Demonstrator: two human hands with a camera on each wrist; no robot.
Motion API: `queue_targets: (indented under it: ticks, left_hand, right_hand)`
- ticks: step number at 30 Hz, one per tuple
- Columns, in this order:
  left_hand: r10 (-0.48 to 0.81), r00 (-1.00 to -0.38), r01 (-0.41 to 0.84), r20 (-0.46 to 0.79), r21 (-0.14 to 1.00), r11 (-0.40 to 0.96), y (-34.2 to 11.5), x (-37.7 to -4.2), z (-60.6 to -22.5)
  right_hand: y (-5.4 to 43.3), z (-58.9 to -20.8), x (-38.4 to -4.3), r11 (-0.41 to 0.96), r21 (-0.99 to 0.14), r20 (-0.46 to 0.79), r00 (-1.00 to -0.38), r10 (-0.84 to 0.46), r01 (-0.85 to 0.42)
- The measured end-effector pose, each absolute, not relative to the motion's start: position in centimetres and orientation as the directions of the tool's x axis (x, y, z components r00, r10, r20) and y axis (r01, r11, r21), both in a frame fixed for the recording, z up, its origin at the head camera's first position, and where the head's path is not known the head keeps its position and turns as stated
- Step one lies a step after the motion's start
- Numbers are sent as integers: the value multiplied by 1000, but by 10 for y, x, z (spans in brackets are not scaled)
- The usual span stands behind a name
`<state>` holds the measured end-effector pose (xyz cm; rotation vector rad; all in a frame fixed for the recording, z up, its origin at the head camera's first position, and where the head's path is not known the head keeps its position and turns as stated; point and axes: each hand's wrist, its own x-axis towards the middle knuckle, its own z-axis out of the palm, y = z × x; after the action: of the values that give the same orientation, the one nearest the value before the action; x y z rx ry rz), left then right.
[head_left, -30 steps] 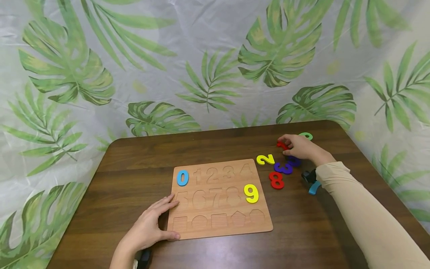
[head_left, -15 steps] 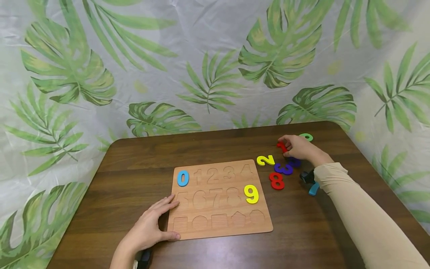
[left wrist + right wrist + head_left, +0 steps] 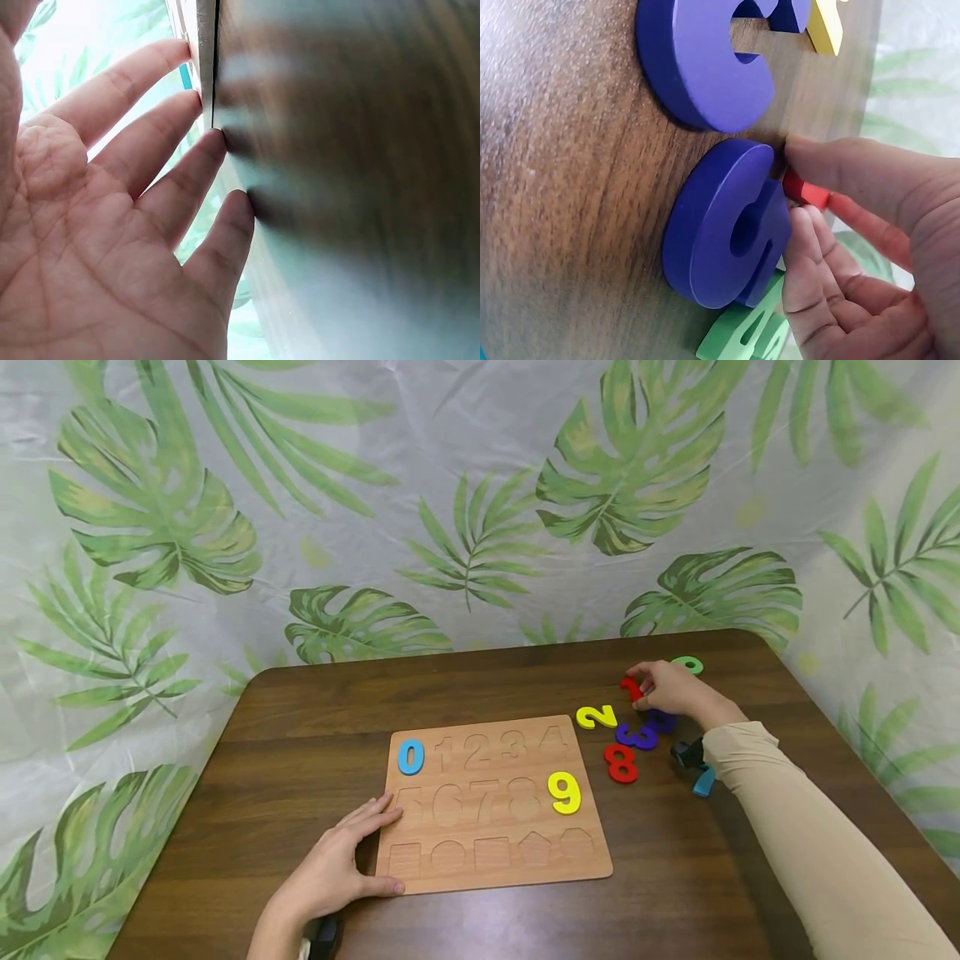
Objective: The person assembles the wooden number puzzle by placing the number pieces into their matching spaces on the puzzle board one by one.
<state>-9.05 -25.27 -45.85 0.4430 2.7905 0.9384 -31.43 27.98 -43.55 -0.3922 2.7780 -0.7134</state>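
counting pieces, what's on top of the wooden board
A blue 0 and a yellow 9 lie on the wooden board; what the left hand covers at its left edge cannot be seen.

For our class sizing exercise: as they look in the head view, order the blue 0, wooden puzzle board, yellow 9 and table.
Largest to smallest:
1. table
2. wooden puzzle board
3. yellow 9
4. blue 0
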Motion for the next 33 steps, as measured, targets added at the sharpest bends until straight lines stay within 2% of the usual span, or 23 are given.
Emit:
queue_targets:
  ticks: [16, 33]
  left_hand:
    - [336, -940, 225, -66, 621, 751, -252, -90, -459]
    - [333, -940, 210, -78, 638, 741, -254, -90, -461]
  right_hand:
    - [282, -433, -319, 820, -548, -202, -925, -322, -166]
    - [285, -439, -321, 825, -543, -189, -935, -299, -154]
